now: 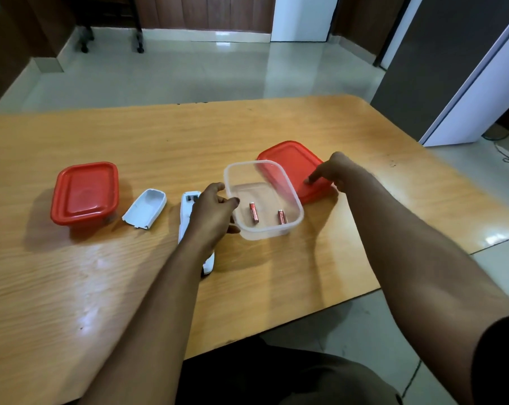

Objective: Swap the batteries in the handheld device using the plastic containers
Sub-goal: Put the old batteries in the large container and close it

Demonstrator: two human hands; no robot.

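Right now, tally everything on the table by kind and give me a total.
Batteries: 2, one and another, both inside the open clear container
Clear containers: 2, the open one and a lidded one
Red lids: 2, one on, one loose
White device: 1
White battery cover: 1
Total: 8
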